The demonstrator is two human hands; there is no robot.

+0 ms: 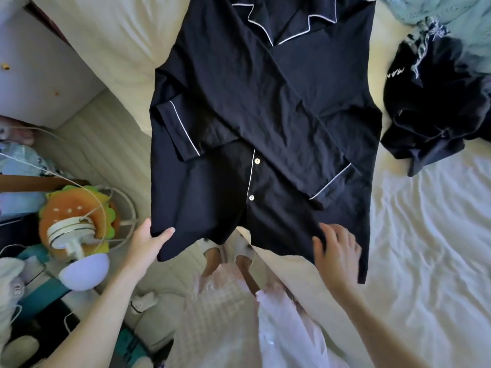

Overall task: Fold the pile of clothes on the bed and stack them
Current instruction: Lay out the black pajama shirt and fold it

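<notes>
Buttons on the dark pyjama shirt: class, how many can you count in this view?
2. One button sits just below the crossed sleeves, the other lower on the placket. The sleeves may hide more.

navy pyjama shirt (265,115): white piping, both sleeves crossed over front, buttons showing | spread on the bed (425,248), hem at the fingers (166,232) | dark crumpled garment (435,102): well right of fingers, beside pale blue knit (451,14)

both hands reach forward, left hand (148,241) pinching, right hand (337,251) blurred.
</notes>
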